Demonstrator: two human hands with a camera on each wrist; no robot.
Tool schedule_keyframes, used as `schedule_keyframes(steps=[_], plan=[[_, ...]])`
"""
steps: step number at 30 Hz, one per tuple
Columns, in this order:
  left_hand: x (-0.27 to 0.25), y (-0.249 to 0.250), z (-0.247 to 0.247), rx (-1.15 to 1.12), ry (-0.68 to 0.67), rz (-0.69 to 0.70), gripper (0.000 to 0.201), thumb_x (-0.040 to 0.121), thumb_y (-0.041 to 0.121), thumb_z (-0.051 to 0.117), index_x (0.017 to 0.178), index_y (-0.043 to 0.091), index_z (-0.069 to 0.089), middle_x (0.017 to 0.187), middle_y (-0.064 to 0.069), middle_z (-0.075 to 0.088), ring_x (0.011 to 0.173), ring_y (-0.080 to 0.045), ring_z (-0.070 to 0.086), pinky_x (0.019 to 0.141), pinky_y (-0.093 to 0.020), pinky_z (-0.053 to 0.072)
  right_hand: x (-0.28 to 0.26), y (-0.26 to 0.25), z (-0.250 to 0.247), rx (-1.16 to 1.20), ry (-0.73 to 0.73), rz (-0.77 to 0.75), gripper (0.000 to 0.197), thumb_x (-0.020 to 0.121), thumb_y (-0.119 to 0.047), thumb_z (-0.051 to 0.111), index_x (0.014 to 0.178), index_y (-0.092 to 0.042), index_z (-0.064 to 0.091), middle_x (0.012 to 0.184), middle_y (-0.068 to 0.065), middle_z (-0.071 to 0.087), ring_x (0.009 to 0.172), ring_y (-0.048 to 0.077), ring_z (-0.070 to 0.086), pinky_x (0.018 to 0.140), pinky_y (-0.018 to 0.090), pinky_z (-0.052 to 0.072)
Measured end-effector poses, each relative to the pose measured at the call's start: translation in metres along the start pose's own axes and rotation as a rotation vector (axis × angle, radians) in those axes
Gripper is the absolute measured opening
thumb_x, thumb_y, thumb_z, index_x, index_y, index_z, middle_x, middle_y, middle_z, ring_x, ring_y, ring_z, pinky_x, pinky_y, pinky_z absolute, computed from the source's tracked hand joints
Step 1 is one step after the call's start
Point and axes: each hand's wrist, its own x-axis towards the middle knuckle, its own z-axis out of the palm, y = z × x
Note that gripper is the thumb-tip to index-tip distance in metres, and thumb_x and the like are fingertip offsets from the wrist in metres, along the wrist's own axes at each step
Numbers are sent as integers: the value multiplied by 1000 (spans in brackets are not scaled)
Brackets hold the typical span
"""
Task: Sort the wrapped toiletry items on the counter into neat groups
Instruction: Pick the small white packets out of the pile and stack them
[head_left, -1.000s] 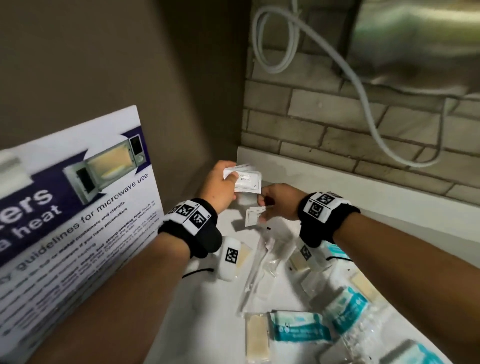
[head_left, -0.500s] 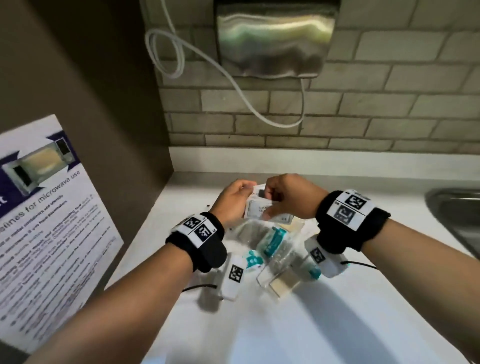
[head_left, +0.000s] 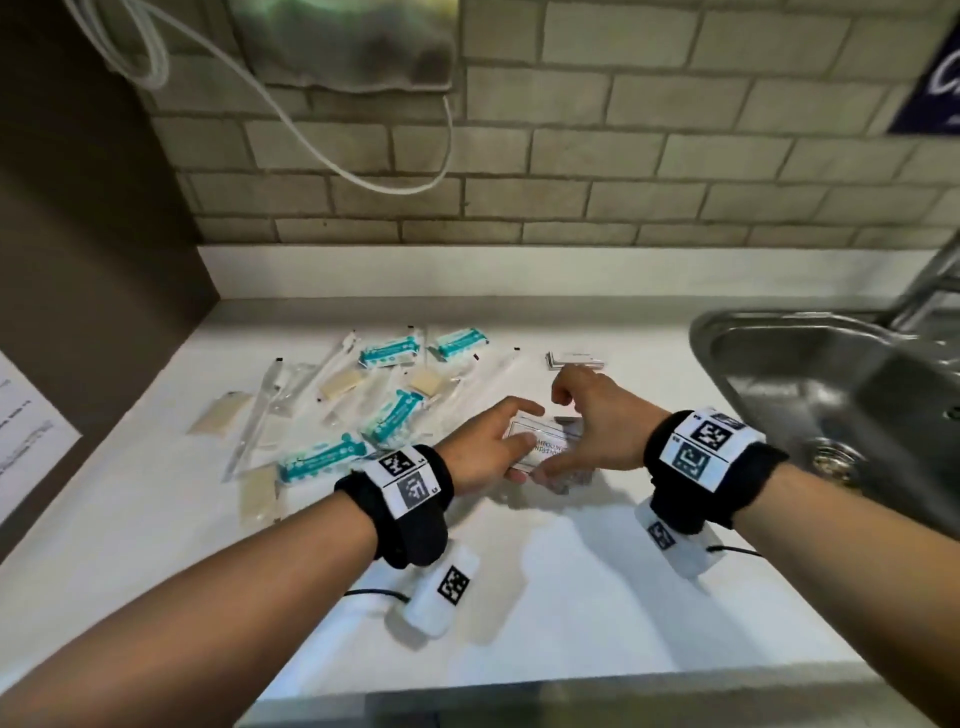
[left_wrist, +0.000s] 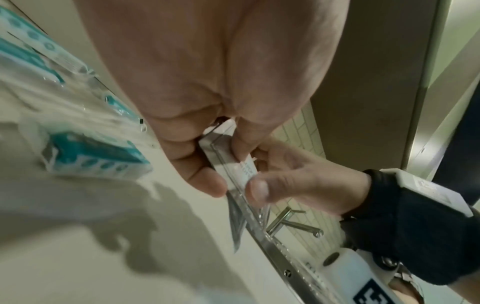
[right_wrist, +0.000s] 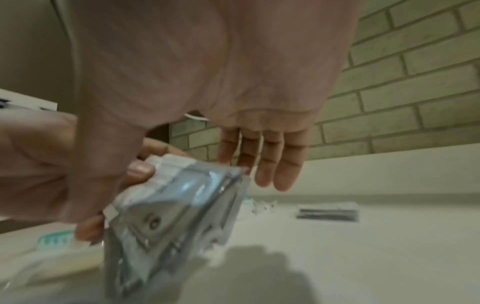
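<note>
Both hands hold one stack of white printed sachets (head_left: 540, 448) just above the white counter (head_left: 571, 597), right of the loose pile. My left hand (head_left: 511, 423) grips the stack's left end, thumb on top and fingers beneath. My right hand (head_left: 563, 434) pinches its right end, thumb at the near edge. The left wrist view shows both thumbs on the sachet stack (left_wrist: 233, 174). In the right wrist view the sachet stack (right_wrist: 176, 195) tilts, with the right hand's fingers (right_wrist: 259, 162) hanging behind it. A second sachet stack (head_left: 574, 359) (right_wrist: 328, 210) lies just beyond.
Teal packets (head_left: 392, 413) (head_left: 389, 351), clear-wrapped toothbrushes (head_left: 260, 410) and beige soap bars (head_left: 257, 493) lie scattered to the left. A steel sink (head_left: 727, 332) with a tap (head_left: 930, 280) sits at the right. A brick wall stands behind, a printed sign (head_left: 26, 431) at the left.
Both hands have carried the sachets from the left corner rightward and down toward the counter near the sink. The right hand's single sachet has joined the left hand's stack.
</note>
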Motion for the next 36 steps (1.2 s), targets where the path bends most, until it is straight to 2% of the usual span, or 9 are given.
schedule_keyframes(steps=[2, 5, 8, 11, 18, 23, 27, 31, 36], plan=[[1, -3, 14, 26, -12, -15, 24, 98, 20, 48, 114, 38, 48, 119, -21, 63, 97, -43, 66, 79, -62, 54, -12, 13, 9, 28, -112, 45, 90, 59, -43, 87, 127, -16, 36, 116, -3, 51, 95, 20, 57, 80, 31, 49], [2, -2, 29, 106, -26, -14, 33, 98, 18, 48, 127, 33, 40, 118, -17, 63, 94, -40, 65, 77, -60, 55, -20, 28, 20, 0, -154, 53, 68, 63, -39, 85, 114, -19, 45, 102, 1, 63, 92, 24, 60, 78, 34, 50], [5, 2, 37, 319, -50, 21, 41, 98, 19, 50, 136, 22, 35, 122, -11, 61, 106, -34, 62, 91, -45, 53, -26, 38, 20, -114, -108, 51, 49, 62, -42, 84, 90, -24, 48, 85, -3, 59, 79, 23, 56, 66, 30, 42], [7, 6, 41, 652, -67, 63, 41, 98, 24, 49, 137, 15, 38, 122, -8, 61, 107, -24, 59, 84, -26, 43, -29, 41, 21, -285, -59, 35, 46, 66, -46, 80, 92, -24, 49, 85, -2, 59, 76, 22, 53, 65, 29, 38], [13, 7, 55, 1013, -62, 23, 25, 97, 22, 45, 120, 15, 50, 114, -10, 57, 96, -28, 58, 81, -36, 46, -26, 50, 37, -364, -118, 87, 54, 77, -52, 69, 110, -15, 48, 99, 4, 61, 88, 26, 59, 69, 31, 41], [22, 4, 72, 969, -32, -112, 30, 95, 12, 44, 123, 2, 40, 123, -15, 39, 90, -35, 58, 82, -44, 48, -19, 58, 41, -64, -181, 107, 46, 75, -38, 77, 102, -12, 51, 101, 8, 63, 84, 24, 56, 75, 34, 47], [24, 5, 77, 923, -42, -102, 40, 92, 15, 49, 128, 3, 35, 124, -14, 33, 75, -28, 48, 71, -37, 39, -17, 61, 42, -94, -134, 93, 51, 81, -33, 71, 118, -8, 48, 114, 11, 51, 94, 32, 60, 76, 33, 44], [29, 1, 76, 911, -59, -115, 44, 92, 18, 50, 131, 7, 32, 125, -13, 31, 75, -28, 48, 72, -36, 38, -17, 62, 47, -115, -162, 96, 50, 86, -28, 63, 123, -4, 41, 122, 12, 38, 90, 34, 61, 85, 43, 49], [38, 9, 68, 913, -76, -159, 34, 95, 20, 45, 126, 7, 36, 120, -14, 37, 83, -31, 51, 76, -40, 41, -13, 63, 32, -92, -171, 69, 34, 91, -28, 57, 113, -4, 50, 114, 15, 56, 91, 28, 55, 80, 36, 44]])
